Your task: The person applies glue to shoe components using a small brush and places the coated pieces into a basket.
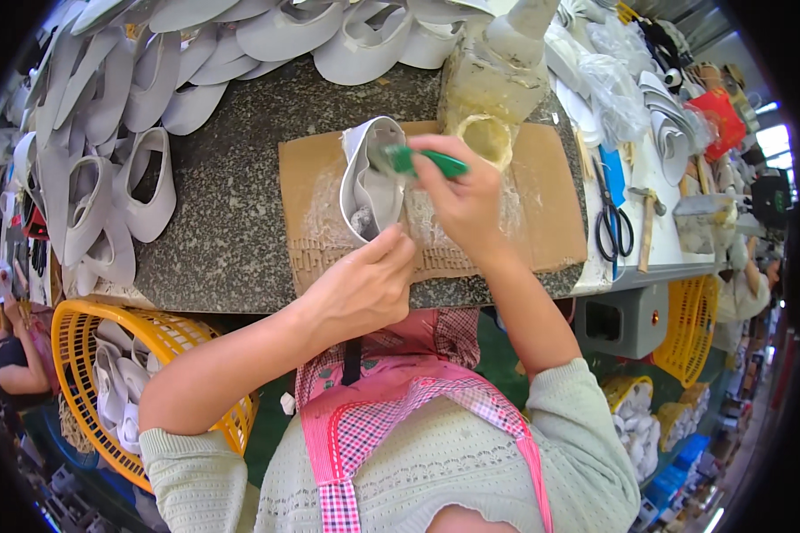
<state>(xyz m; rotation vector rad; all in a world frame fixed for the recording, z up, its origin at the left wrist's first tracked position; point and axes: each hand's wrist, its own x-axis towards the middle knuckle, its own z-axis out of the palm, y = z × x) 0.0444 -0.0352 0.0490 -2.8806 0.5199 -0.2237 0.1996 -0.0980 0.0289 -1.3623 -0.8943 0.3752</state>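
Note:
A white shoe upper [357, 197] stands with its opening up on a glue-smeared piece of cardboard [547, 200]. Fingers of my left hand [369, 280] pinch its near end. In my right hand [464, 200] is a brush with a green handle [439, 165]; its blurred bristle end reaches into the far part of the upper. Just beyond my right hand sits a crusted, pale yellow glue pot [487, 138] with a round mouth, its inside partly in view.
White uppers [151, 84] pile up along the far and left sides of the speckled stone tabletop [213, 204]. A yellow basket [67, 355] at the lower left holds more shoes. Scissors [613, 233] and a hammer [649, 226] lie on the right. Other people are at both sides.

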